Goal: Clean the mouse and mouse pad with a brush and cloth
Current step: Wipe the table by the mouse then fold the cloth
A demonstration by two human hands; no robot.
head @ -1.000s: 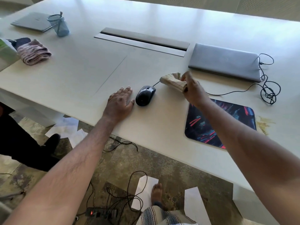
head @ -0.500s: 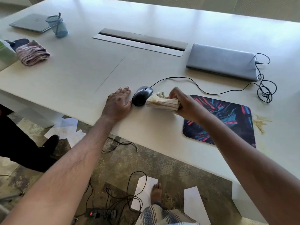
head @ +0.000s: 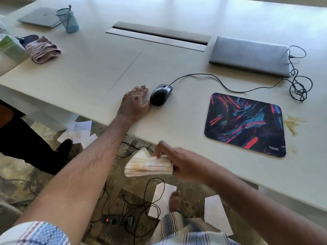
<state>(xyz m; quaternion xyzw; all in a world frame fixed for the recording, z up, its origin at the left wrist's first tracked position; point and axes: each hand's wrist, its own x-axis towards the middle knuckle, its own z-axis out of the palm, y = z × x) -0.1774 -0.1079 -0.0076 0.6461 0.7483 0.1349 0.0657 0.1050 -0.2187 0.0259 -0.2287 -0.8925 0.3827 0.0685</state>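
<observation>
1. Head view looks down over the near edge of a pale table (head: 88,71), with both bare forearms reaching forward.
2. The left hand (head: 135,101) lies flat and spread on the table, grasping nothing; its thumb side is just beside, perhaps touching, the rear of the black wired mouse (head: 160,94).
3. The right hand (head: 178,163) is clenched around a folded, stained beige cloth (head: 148,166), held off the table edge, over the floor, with the free end of the cloth pointing toward the person's left.
4. The mouse sits on bare table, not on the mouse pad (head: 246,123); its long axis runs from near-left to far-right, and its cable (head: 230,88) trails off toward a closed laptop (head: 251,56).
5. The mouse pad lies well apart to the right of the mouse, flat, with a yellowish smear (head: 292,123) on the table just beside its right edge.
6. The relation that matters: the mouse lies ahead of and slightly left of the cloth grip, across the table edge, while the left hand is far nearer it. A fair judgement is that the left hand is placed to steady the mouse while the right brings the cloth forward.
7. The pad lies ahead and to the right of the cloth, nearer the right arm.
8. No brush can be made out with certainty; a mesh pen cup (head: 68,20) at far left holds something thin.
</observation>
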